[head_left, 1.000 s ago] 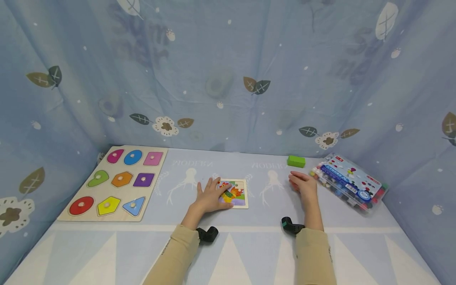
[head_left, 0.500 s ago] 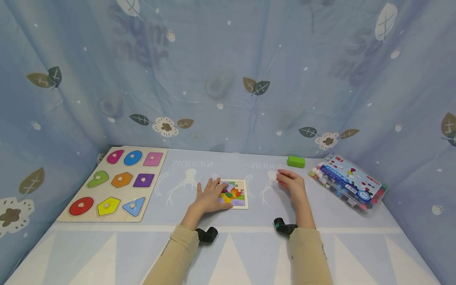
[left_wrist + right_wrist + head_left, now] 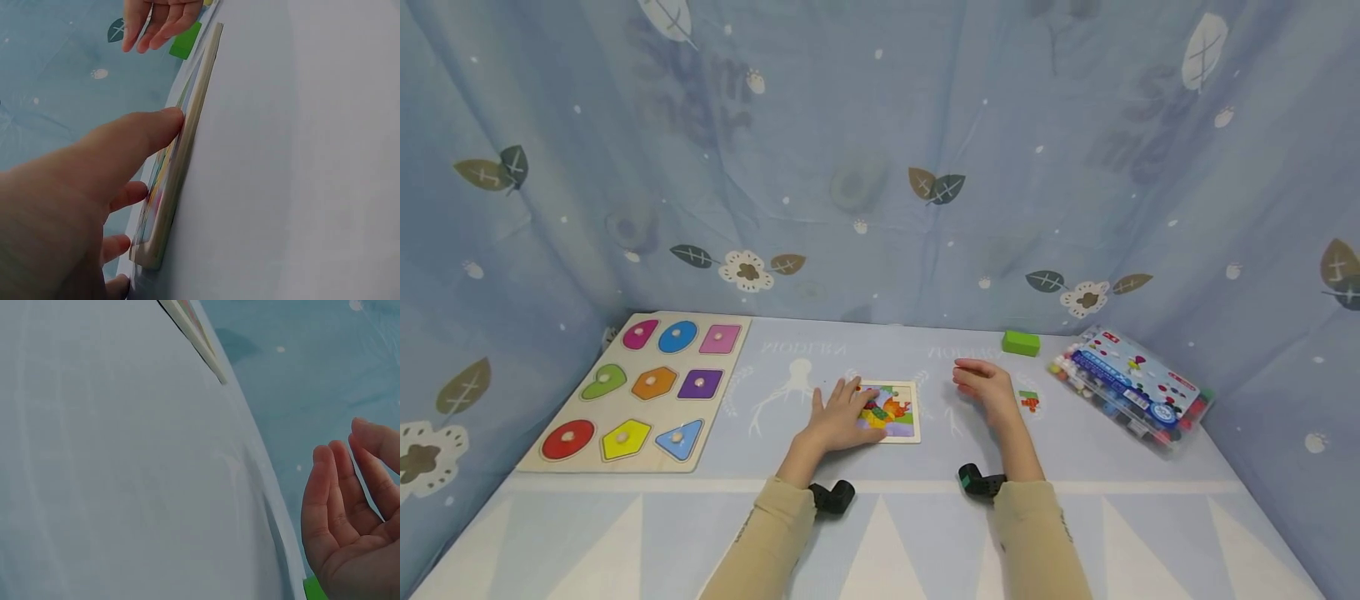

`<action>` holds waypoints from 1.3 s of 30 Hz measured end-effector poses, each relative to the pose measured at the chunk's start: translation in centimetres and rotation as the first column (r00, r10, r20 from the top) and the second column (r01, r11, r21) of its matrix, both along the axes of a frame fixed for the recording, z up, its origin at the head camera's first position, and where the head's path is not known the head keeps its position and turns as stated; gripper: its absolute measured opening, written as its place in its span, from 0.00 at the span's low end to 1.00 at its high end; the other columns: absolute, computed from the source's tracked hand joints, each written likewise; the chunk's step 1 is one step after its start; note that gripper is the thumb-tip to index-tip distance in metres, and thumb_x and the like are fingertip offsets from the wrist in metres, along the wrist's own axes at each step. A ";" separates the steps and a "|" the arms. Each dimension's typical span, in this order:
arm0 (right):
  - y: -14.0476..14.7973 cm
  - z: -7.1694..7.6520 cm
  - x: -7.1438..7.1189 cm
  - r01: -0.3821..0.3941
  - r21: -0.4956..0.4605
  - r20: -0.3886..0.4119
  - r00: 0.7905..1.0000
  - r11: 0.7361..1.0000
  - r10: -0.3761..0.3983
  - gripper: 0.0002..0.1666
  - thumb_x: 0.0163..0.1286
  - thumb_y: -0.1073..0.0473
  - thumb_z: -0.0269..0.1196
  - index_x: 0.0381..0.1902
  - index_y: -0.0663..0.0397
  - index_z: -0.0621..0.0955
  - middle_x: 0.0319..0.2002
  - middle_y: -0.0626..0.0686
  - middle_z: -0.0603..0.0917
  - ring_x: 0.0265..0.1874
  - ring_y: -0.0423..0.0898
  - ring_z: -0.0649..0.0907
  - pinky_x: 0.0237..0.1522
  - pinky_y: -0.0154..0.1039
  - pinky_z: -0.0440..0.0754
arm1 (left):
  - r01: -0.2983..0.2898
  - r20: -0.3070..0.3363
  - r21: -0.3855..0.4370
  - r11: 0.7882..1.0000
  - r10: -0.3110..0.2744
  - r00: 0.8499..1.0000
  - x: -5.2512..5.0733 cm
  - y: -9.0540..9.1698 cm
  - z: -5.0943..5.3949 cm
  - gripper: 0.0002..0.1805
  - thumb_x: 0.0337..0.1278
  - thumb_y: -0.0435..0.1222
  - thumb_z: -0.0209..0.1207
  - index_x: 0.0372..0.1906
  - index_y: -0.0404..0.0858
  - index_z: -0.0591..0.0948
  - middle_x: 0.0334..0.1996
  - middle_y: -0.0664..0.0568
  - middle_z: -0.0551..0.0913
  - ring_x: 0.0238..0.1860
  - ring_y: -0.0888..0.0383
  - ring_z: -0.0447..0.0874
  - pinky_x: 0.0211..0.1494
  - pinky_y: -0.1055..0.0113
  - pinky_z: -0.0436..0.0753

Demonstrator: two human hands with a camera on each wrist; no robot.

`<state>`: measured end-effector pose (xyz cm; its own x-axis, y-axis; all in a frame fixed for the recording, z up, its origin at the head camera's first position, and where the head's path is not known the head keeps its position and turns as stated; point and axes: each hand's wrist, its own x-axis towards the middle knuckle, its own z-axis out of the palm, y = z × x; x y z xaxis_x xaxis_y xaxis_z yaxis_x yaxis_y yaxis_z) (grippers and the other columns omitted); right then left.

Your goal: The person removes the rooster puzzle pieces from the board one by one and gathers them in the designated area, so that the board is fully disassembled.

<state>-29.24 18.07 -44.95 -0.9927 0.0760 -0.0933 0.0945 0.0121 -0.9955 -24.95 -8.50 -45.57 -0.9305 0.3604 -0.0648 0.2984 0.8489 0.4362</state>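
A small framed picture puzzle [image 3: 898, 417] lies flat near the middle of the table. My left hand [image 3: 838, 421] rests on its left part with fingers spread; in the left wrist view the thumb [image 3: 144, 131] touches the frame's edge [image 3: 187, 147]. To the right of the puzzle, my right hand [image 3: 988, 390] is held over the table, fingers loosely bent and holding nothing; the right wrist view shows a gap between thumb and fingers [image 3: 340, 494]. Just right of that hand a small red and green piece [image 3: 1029, 401] lies on the table.
On the left lies a wooden shape board [image 3: 625, 400] with knobbed coloured shapes. A green block [image 3: 1021, 342] is at the back right, beside a clear plastic case [image 3: 1131, 387] of colourful parts. A patterned curtain [image 3: 880, 150] stands behind the table.
My right hand has moved left toward the puzzle, and the small red and green piece now shows to its right. My left hand has stayed on the puzzle.
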 end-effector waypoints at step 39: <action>-8.0 -0.9 0.4 -0.146 0.646 -0.017 0.979 0.749 0.205 0.09 0.56 0.57 0.68 0.34 0.54 0.86 0.35 0.53 0.79 0.35 0.47 0.76 0.38 0.42 0.74 | -0.029 0.010 0.075 0.997 0.028 1.000 -0.3 -1.3 0.2 0.45 0.38 0.60 0.65 0.61 0.38 0.69 0.68 0.44 0.60 0.70 0.40 0.48 0.61 0.30 0.34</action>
